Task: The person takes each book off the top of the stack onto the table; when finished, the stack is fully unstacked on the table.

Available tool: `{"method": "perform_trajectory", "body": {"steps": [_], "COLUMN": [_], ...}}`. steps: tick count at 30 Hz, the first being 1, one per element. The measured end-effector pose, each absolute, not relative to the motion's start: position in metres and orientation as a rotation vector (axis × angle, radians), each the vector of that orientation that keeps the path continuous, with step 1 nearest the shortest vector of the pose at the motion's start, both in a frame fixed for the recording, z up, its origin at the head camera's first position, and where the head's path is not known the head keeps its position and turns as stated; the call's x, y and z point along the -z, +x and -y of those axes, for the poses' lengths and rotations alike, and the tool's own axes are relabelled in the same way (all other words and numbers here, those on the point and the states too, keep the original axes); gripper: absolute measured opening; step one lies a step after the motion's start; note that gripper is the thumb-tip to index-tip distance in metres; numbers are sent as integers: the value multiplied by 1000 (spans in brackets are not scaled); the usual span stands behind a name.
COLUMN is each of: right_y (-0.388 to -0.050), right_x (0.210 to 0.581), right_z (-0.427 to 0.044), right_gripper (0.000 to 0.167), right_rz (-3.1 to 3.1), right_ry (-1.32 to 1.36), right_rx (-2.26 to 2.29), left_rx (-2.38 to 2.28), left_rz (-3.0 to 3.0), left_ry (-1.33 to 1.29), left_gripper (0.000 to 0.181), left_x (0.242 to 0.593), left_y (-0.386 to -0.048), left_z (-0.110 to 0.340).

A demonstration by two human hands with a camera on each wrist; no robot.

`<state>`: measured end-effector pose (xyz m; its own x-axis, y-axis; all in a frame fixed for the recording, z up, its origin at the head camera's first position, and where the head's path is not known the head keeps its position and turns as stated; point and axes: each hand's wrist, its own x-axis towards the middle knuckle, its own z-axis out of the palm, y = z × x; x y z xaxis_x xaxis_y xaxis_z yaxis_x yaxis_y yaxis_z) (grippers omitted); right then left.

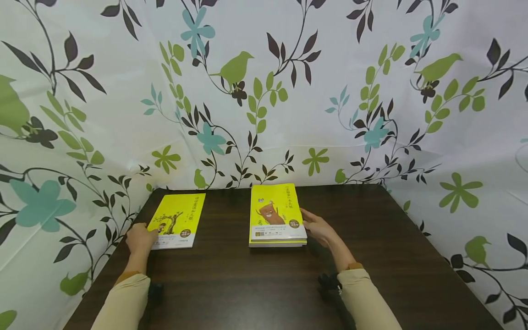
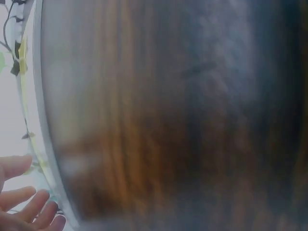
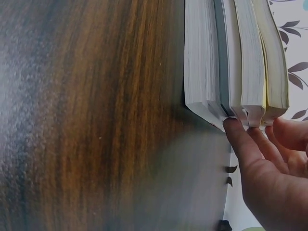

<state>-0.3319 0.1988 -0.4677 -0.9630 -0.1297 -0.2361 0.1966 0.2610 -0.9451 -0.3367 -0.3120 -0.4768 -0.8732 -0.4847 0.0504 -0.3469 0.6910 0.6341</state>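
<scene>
A thin yellow book (image 1: 179, 220) with a tree drawing and a white lower band lies flat at the table's left side. My left hand (image 1: 141, 237) is at its lower left corner, covering that corner in the head view. In the left wrist view the fingers (image 2: 36, 207) and thumb stand apart, with nothing visible between them. A stack of books (image 1: 277, 213), the top one yellow with a brown cartoon log, lies near the middle of the far edge. My right hand (image 1: 319, 226) touches the stack's right side; its extended fingers (image 3: 243, 139) meet the books' ends in the right wrist view.
Both books and stack lie on a dark wood-grain table (image 1: 231, 284). A white curtain (image 1: 264, 114) printed with leaves, birds and flowers hangs behind and along the sides. Dark objects (image 1: 327, 282) sit at the wrists, beside the cream sleeves (image 1: 365, 298).
</scene>
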Motion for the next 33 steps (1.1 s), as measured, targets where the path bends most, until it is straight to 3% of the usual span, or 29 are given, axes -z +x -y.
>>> {"method": "perform_trajectory", "body": {"steps": [15,33], "right_y": [-332,-329], "right_x": [467,461], "right_z": [-197,-199], "right_gripper": [60,59], "right_rz": [-2282,-2282], "right_ry": [74,77], "right_rx": [1739,1707], "left_rx": [1026,1171], "left_rz": [2707,2761], "left_ry": [552,357], "left_gripper": [49,49], "left_x": [456,456], "left_y": [-341,-341], "left_z": [292,263]}}
